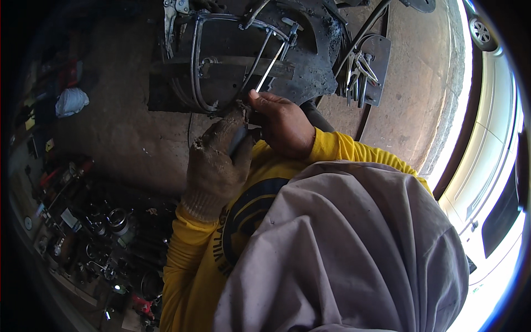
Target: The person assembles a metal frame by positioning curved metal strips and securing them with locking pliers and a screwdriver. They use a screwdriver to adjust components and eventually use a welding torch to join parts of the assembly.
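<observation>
My left hand (218, 152), in a worn brown work glove, is closed in front of my chest. A bit of something grey shows at its palm, mostly hidden by the fingers. My bare right hand (285, 124) touches the glove's fingertips and is closed, thumb against forefinger. From its grip a thin pale welding rod (268, 74) slants up and away over the work table. Beyond my hands lies a bent metal-bar frame (196, 61) on the dark steel table (312, 74). Locking pliers (170, 25) stand at its far left corner, and a T-handled clamp (292, 25) sits at its far right.
Several pliers and clamps (362, 69) hang by a small metal plate (380, 72) right of the table. Dark tools and metal parts (118, 221) crowd the lower left. A white bundle (72, 102) lies at the left. Outside at the right stands a pale car (481, 160).
</observation>
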The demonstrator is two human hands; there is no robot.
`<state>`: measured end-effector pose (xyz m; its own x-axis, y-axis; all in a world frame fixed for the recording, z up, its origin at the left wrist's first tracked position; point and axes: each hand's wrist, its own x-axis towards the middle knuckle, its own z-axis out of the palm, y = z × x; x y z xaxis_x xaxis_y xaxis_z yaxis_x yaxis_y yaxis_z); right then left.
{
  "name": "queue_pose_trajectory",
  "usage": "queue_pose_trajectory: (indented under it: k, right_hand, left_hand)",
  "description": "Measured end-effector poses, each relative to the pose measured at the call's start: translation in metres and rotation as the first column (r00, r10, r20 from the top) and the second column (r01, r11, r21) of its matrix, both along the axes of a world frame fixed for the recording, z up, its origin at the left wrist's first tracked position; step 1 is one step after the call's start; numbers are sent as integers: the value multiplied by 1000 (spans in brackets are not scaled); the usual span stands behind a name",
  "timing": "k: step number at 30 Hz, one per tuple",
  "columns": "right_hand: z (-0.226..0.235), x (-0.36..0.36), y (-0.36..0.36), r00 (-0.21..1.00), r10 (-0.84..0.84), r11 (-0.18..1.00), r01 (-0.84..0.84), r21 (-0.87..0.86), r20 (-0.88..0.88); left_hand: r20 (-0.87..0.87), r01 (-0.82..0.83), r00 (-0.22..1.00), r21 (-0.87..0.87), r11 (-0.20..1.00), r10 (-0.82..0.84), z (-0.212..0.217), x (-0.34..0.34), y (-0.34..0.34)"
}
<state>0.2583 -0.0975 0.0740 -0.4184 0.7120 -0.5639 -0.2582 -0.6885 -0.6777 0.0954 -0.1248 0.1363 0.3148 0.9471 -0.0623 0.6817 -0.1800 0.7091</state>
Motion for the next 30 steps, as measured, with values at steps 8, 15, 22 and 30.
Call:
queue_pose_trajectory:
  k: [8,15,22,30]
  right_hand:
    - [3,8,19,989,148,969,-151,-198,-26]
    - [3,28,13,972,234,923,-233,-305,-33]
    - [-9,41,-1,969,245,938,-247,-242,-35]
    - [-15,57,-9,942,336,935,-331,-126,19]
  left_hand:
    - [-19,18,1000,-136,991,-21,6,-24,21]
    - [26,67,998,-109,992,-65,-4,-35,21]
    - [7,47,999,-134,990,-46,-1,-33,23]
    - [7,31,1000,-151,988,-30,0,-33,22]
